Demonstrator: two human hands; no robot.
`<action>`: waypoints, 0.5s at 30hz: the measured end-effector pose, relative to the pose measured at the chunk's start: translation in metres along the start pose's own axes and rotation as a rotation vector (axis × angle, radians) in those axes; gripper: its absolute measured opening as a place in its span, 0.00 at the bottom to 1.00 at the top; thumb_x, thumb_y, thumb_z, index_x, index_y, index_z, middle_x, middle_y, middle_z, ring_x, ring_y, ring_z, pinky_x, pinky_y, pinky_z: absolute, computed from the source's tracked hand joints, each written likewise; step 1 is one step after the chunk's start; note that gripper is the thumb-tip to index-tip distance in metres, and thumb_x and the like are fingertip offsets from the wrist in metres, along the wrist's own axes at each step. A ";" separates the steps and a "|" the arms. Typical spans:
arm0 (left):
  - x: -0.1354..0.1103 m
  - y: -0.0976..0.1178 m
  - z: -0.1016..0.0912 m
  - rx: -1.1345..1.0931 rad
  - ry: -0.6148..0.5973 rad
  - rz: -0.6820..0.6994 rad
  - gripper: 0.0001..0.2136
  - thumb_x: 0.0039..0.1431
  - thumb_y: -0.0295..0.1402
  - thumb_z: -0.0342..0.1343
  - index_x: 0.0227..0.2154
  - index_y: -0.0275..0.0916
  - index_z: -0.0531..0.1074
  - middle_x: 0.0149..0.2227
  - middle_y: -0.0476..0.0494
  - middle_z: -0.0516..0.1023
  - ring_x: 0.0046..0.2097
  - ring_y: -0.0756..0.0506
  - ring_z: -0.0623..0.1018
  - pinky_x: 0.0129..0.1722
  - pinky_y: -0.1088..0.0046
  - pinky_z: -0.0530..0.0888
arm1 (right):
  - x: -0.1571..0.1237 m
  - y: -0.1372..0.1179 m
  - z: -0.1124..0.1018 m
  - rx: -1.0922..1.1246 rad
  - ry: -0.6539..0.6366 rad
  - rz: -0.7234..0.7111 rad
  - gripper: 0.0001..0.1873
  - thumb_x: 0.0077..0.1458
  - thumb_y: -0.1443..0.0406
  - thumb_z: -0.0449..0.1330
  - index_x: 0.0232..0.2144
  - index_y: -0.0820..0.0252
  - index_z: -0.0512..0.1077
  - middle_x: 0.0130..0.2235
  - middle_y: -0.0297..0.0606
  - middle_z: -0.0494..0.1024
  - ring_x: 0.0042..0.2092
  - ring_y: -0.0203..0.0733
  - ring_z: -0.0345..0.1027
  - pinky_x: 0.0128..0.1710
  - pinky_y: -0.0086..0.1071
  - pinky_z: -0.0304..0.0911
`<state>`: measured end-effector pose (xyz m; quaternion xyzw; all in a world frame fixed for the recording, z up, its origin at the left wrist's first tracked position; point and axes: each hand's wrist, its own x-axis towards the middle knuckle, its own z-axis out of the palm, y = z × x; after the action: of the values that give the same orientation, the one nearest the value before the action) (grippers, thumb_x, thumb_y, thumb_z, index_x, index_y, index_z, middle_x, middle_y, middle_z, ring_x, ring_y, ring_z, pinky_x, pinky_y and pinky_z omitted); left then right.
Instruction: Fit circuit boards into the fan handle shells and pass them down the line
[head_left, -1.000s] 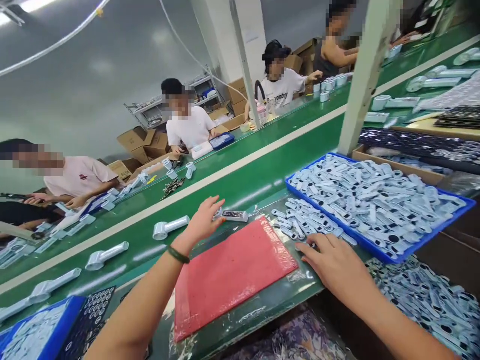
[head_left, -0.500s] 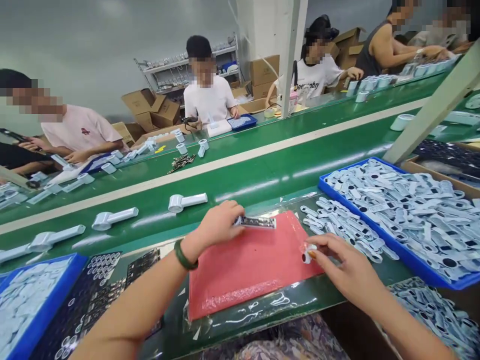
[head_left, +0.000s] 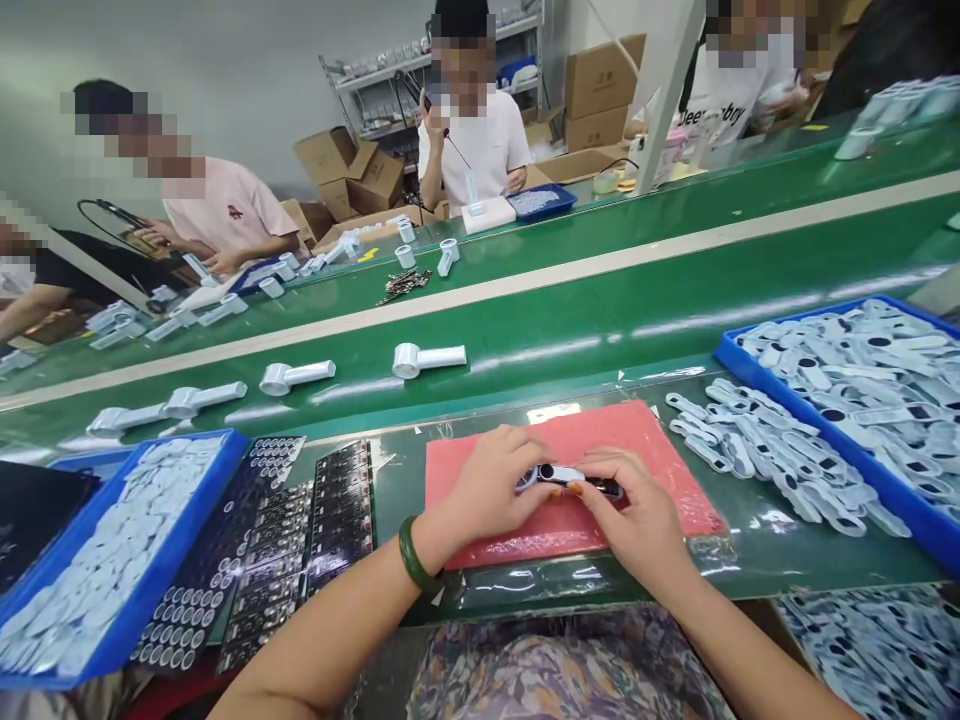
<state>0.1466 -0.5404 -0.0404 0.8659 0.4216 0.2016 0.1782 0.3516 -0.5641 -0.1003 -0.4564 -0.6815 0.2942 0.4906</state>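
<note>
Left hand (head_left: 491, 485) and right hand (head_left: 637, 510), both narrowed onto one pale-blue handle (head_left: 559, 474) over the red mat (head_left: 667, 480)!
Far left, a blue tray (head_left: 171, 550) with raised rim; next, thin black circuit boards (head_left: 341, 510); mid-surface (head_left: 765, 555), smooth mat gives room right of the hands, its near border just short of the front edge; the handle, slim, black-spotted, dark-ended, partly finger-covered; then loose rounded covers (head_left: 750, 440) beside another blue tray (head_left: 847, 455).

Pale-blue part (head_left: 568, 474) with black oval (head_left: 547, 471), red mat (head_left: 544, 532), green belt (head_left: 562, 325), dark-green bracelet (head_left: 410, 556), floral-patterned cloth (head_left: 555, 665)
</note>
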 end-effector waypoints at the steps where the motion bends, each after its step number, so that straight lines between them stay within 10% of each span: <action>1: 0.000 0.001 0.001 -0.008 0.006 -0.008 0.08 0.65 0.35 0.54 0.43 0.39 0.72 0.44 0.43 0.76 0.46 0.43 0.72 0.48 0.61 0.69 | 0.001 0.000 -0.001 -0.013 -0.010 -0.019 0.05 0.65 0.59 0.59 0.40 0.52 0.74 0.44 0.40 0.75 0.51 0.50 0.66 0.51 0.45 0.63; 15: -0.022 0.020 0.012 -0.018 0.080 -0.039 0.05 0.61 0.34 0.60 0.38 0.41 0.75 0.49 0.41 0.76 0.53 0.40 0.73 0.54 0.56 0.71 | 0.005 0.000 -0.025 -0.009 -0.384 0.071 0.08 0.63 0.61 0.58 0.45 0.51 0.72 0.51 0.39 0.74 0.53 0.49 0.67 0.53 0.44 0.64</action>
<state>0.1539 -0.5712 -0.0457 0.8471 0.4433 0.2364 0.1731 0.3741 -0.5606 -0.0897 -0.4178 -0.7473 0.3900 0.3388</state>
